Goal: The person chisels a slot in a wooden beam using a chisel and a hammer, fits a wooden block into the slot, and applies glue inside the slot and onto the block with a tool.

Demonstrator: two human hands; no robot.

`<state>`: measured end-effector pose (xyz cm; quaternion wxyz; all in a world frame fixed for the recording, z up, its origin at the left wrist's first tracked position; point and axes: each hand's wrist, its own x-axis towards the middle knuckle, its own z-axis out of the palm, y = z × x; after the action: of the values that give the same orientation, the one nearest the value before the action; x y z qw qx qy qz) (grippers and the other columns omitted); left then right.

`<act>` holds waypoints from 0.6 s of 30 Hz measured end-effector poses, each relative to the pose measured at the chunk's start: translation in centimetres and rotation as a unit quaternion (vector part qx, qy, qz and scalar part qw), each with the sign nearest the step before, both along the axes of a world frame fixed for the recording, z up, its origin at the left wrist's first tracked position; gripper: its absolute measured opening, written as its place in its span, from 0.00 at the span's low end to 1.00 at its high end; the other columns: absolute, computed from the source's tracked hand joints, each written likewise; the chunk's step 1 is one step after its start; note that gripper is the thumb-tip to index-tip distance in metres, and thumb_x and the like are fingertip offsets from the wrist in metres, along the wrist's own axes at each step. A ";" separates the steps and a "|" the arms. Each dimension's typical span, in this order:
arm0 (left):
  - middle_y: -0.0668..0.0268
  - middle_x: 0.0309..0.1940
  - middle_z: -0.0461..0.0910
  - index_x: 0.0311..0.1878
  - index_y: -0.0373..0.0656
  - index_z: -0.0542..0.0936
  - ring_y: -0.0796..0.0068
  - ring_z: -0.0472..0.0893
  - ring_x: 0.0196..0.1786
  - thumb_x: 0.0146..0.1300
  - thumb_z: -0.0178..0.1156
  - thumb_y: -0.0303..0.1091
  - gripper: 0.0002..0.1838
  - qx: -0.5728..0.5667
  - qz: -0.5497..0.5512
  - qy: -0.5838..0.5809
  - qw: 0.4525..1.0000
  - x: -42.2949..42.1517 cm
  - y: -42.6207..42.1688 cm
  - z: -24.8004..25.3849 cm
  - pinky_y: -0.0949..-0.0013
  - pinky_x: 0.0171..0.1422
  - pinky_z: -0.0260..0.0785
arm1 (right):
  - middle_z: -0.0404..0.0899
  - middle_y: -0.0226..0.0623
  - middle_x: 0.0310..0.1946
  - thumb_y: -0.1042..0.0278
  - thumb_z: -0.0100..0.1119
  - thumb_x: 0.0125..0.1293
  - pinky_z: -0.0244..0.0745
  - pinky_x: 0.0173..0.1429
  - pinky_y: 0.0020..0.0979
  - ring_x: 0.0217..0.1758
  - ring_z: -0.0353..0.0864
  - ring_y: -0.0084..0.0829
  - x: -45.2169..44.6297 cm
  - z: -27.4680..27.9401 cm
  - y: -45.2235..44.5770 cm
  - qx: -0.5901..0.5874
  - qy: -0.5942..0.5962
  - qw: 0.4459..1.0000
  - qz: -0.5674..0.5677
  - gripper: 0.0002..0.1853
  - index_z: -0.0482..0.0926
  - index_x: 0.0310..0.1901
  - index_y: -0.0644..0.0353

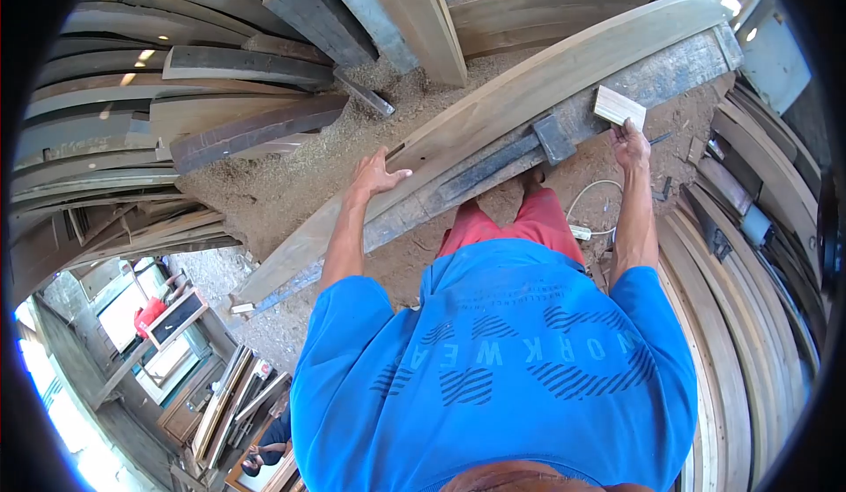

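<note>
blue shirt (502,316); left hand (374,177) on plank (511,104); right hand (630,148) holds 1 block (619,106)

We look through one head-worn camera, facing forward and steeply down, its wide view rounded by dark edges. Nearest us, the shirt (493,342) fills the lower middle; the left hand (374,177), right hand (630,147) and slanting plank (480,122) lie farther off.

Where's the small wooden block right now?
In the head view, the small wooden block is at upper right, in the right hand, at the near edge of the weathered beam.
</note>
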<state>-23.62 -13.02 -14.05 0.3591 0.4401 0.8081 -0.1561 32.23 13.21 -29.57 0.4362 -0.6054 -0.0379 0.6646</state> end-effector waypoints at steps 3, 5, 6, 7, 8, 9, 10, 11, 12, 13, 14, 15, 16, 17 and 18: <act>0.42 0.63 0.80 0.75 0.40 0.69 0.44 0.74 0.72 0.49 0.73 0.69 0.57 -0.004 0.017 -0.056 0.998 -0.7 1.3 0.1 0.50 0.78 0.63 | 0.83 0.39 0.50 0.66 0.65 0.73 0.76 0.60 0.46 0.51 0.83 0.42 0.1 0.0 -0.5 0.016 0.004 1.000 0.006 0.16 0.78 0.59 0.57; 0.43 0.61 0.81 0.72 0.39 0.73 0.45 0.77 0.69 0.49 0.74 0.67 0.54 0.004 0.017 -0.084 0.996 -1.6 1.9 0.2 0.52 0.75 0.66 | 0.83 0.39 0.49 0.67 0.65 0.73 0.78 0.57 0.45 0.50 0.83 0.42 -0.6 -0.2 -0.7 0.005 -0.015 1.000 0.001 0.16 0.78 0.59 0.58; 0.43 0.59 0.82 0.71 0.39 0.75 0.45 0.79 0.67 0.48 0.75 0.66 0.52 0.011 0.012 -0.099 0.995 -1.9 2.2 0.2 0.53 0.74 0.68 | 0.83 0.39 0.49 0.67 0.66 0.72 0.78 0.56 0.44 0.49 0.84 0.41 -0.5 -0.1 -0.7 0.002 -0.028 1.000 -0.006 0.16 0.77 0.59 0.58; 0.44 0.58 0.83 0.69 0.38 0.77 0.46 0.80 0.65 0.48 0.75 0.65 0.51 0.019 0.004 -0.119 0.993 -1.9 2.7 -0.1 0.54 0.72 0.70 | 0.83 0.40 0.49 0.68 0.66 0.72 0.80 0.50 0.43 0.47 0.84 0.41 -0.6 -0.2 -0.9 0.013 -0.019 1.000 -0.007 0.17 0.77 0.59 0.61; 0.45 0.57 0.84 0.68 0.39 0.78 0.46 0.82 0.63 0.48 0.76 0.63 0.49 0.036 0.008 -0.126 0.991 -1.9 2.7 -0.5 0.54 0.70 0.72 | 0.84 0.41 0.47 0.67 0.67 0.71 0.82 0.52 0.50 0.44 0.85 0.43 -0.2 -1.2 -0.9 0.034 -0.013 0.999 -0.015 0.18 0.77 0.59 0.61; 0.46 0.56 0.85 0.66 0.39 0.79 0.47 0.83 0.61 0.47 0.77 0.61 0.47 0.053 0.012 -0.133 0.990 -2.1 2.2 -1.0 0.55 0.68 0.74 | 0.84 0.43 0.46 0.69 0.67 0.70 0.83 0.51 0.49 0.42 0.85 0.43 -0.5 -1.0 -0.8 0.033 -0.050 0.998 -0.016 0.18 0.76 0.58 0.63; 0.46 0.56 0.85 0.67 0.40 0.79 0.47 0.83 0.62 0.47 0.77 0.60 0.47 0.073 0.008 -0.127 0.989 -2.5 1.4 -2.1 0.54 0.68 0.74 | 0.84 0.45 0.46 0.70 0.68 0.69 0.84 0.49 0.48 0.40 0.86 0.44 -0.9 -0.8 -0.7 0.050 -0.083 0.995 -0.025 0.18 0.76 0.58 0.64; 0.46 0.57 0.85 0.67 0.40 0.79 0.47 0.83 0.62 0.47 0.78 0.59 0.46 0.092 0.006 -0.118 0.989 -2.5 0.7 -2.9 0.53 0.68 0.74 | 0.84 0.46 0.46 0.71 0.68 0.69 0.85 0.47 0.47 0.40 0.87 0.44 -1.3 -0.5 -0.4 0.054 -0.121 0.991 -0.033 0.18 0.76 0.56 0.66; 0.45 0.56 0.85 0.66 0.41 0.79 0.47 0.83 0.62 0.47 0.78 0.59 0.46 0.085 0.016 -0.091 0.992 -1.3 0.6 -1.5 0.53 0.68 0.74 | 0.84 0.47 0.46 0.70 0.68 0.69 0.86 0.45 0.47 0.41 0.88 0.44 -2.3 0.5 -0.2 0.055 -0.163 0.983 -0.071 0.17 0.77 0.54 0.67; 0.44 0.55 0.85 0.66 0.41 0.80 0.46 0.83 0.62 0.47 0.78 0.59 0.45 0.080 0.026 -0.062 0.995 0.4 1.1 1.1 0.53 0.68 0.74 | 0.84 0.47 0.46 0.71 0.68 0.68 0.86 0.45 0.45 0.41 0.88 0.43 -3.2 1.8 -0.1 0.070 -0.188 0.977 -0.075 0.17 0.77 0.54 0.68; 0.44 0.55 0.85 0.65 0.41 0.80 0.46 0.83 0.62 0.48 0.78 0.60 0.45 0.075 0.038 -0.031 0.996 1.9 1.3 2.9 0.52 0.68 0.74 | 0.85 0.47 0.47 0.71 0.69 0.68 0.86 0.45 0.43 0.42 0.88 0.42 -3.5 2.6 0.1 0.084 -0.212 0.970 -0.078 0.17 0.77 0.54 0.68; 0.44 0.55 0.85 0.65 0.42 0.80 0.46 0.83 0.61 0.48 0.78 0.60 0.44 0.073 0.047 -0.015 0.996 3.1 0.9 3.5 0.51 0.67 0.74 | 0.84 0.49 0.49 0.69 0.69 0.67 0.85 0.49 0.44 0.45 0.88 0.43 -3.1 2.1 0.5 0.101 -0.264 0.958 -0.045 0.21 0.76 0.58 0.69; 0.44 0.55 0.84 0.64 0.42 0.81 0.45 0.83 0.61 0.48 0.78 0.60 0.44 0.071 0.058 0.001 0.996 4.2 0.6 3.9 0.50 0.67 0.74 | 0.84 0.50 0.50 0.67 0.70 0.67 0.84 0.54 0.45 0.49 0.87 0.44 -2.5 1.1 1.1 0.117 -0.314 0.942 -0.012 0.25 0.74 0.62 0.69; 0.44 0.55 0.84 0.64 0.43 0.81 0.45 0.83 0.61 0.48 0.78 0.60 0.43 0.069 0.069 0.018 0.995 5.0 0.2 4.3 0.49 0.67 0.74 | 0.84 0.52 0.52 0.64 0.71 0.67 0.83 0.58 0.47 0.52 0.87 0.46 -1.9 0.0 1.8 0.131 -0.363 0.922 0.023 0.30 0.73 0.65 0.69; 0.45 0.55 0.84 0.63 0.44 0.81 0.45 0.83 0.60 0.48 0.78 0.60 0.42 0.116 0.047 0.016 0.992 5.3 -1.1 3.1 0.49 0.66 0.74 | 0.84 0.54 0.54 0.62 0.71 0.66 0.81 0.61 0.46 0.55 0.86 0.47 -1.7 -0.1 2.8 0.137 -0.450 0.880 0.070 0.33 0.71 0.67 0.70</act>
<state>-18.28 -14.14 -10.93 0.2992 0.4374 0.8465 -0.0513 30.57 15.97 -29.64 0.4030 -0.7692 -0.3632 0.3376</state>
